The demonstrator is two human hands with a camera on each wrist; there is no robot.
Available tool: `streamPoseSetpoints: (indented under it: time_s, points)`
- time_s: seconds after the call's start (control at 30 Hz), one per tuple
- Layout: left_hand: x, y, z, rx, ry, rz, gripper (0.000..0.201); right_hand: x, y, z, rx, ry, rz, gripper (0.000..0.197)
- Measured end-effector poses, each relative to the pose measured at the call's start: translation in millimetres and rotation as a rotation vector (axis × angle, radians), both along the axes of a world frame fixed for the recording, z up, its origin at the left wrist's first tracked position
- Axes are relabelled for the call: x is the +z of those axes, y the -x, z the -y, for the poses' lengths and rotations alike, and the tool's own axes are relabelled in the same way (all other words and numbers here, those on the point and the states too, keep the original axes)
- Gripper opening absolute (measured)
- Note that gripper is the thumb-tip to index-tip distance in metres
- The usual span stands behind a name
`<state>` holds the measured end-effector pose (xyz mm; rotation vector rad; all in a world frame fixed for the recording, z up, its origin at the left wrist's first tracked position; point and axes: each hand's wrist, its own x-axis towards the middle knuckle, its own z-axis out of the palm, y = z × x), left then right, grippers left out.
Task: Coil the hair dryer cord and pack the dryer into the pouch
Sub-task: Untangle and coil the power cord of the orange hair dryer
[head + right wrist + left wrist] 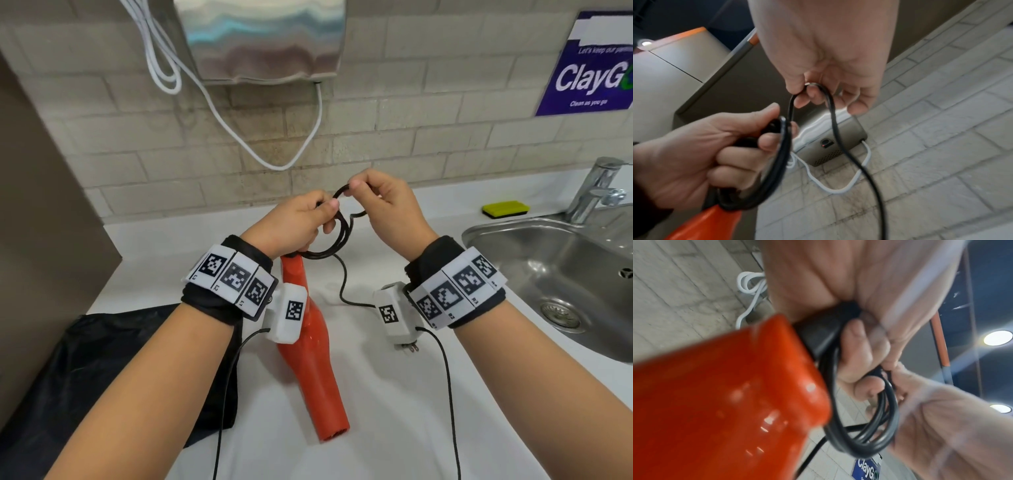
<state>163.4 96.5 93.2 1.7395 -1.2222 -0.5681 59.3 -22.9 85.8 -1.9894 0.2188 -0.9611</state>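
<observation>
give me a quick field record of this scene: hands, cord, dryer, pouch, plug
left hand: grips the coiled loops of the cord
right hand: pinches the next loop of cord
hair dryer: orange, hangs from the cord end at the left hand
pouch: black, flat on the counter, left of the dryer
plug: on the counter, not yet coiled in

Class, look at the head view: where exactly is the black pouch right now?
The black pouch lies flat on the white counter at lower left, under the left forearm and just left of the red hair dryer.
</observation>
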Motion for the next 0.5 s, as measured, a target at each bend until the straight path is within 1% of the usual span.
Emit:
streamPoseSetpoints:
  time_s: [0.07,0.13,0.17,0.2,0.23,0.27,0.33,0.37,0.4,0.43,0.5]
  points:
    - [-1,0,2,0.021,-0.008,0.018,0.025,-7,4,6,-0.015,-0.022,-0.074,0.018]
    - [-3,0,5,0.05,-0.006,0.034,0.027,-18,8,14,-0.073,-0.025,-0.186,0.01]
    - [-4,0,6,0.067,0.0,0.038,0.027,-25,11,19,-0.128,0.006,-0.283,0.015]
    - [-4,-1,8,0.084,0.009,0.046,0.027,-32,15,25,-0.168,0.035,-0.412,0.023]
    - [-5,-2,9,0.099,0.016,0.059,0.026,-37,20,29,-0.189,0.055,-0.582,0.029]
    - [-5,-2,11,0.109,0.024,0.069,0.024,-46,24,33,-0.192,0.109,-0.789,0.033]
    - [-6,0,13,0.114,0.048,0.078,0.017,-73,27,40,-0.15,0.31,-1.214,0.041]
    - [-7,1,15,0.116,0.056,0.088,0.016,-90,27,42,-0.129,0.389,-1.371,0.045]
    - [-8,2,15,0.124,0.057,0.106,0.017,-106,27,43,-0.117,0.418,-1.48,0.048]
    - [-8,2,16,0.137,0.054,0.125,0.02,-120,26,44,-0.111,0.401,-1.548,0.047]
    - [-8,1,16,0.155,0.043,0.135,0.023,-138,26,44,-0.11,0.377,-1.587,0.038]
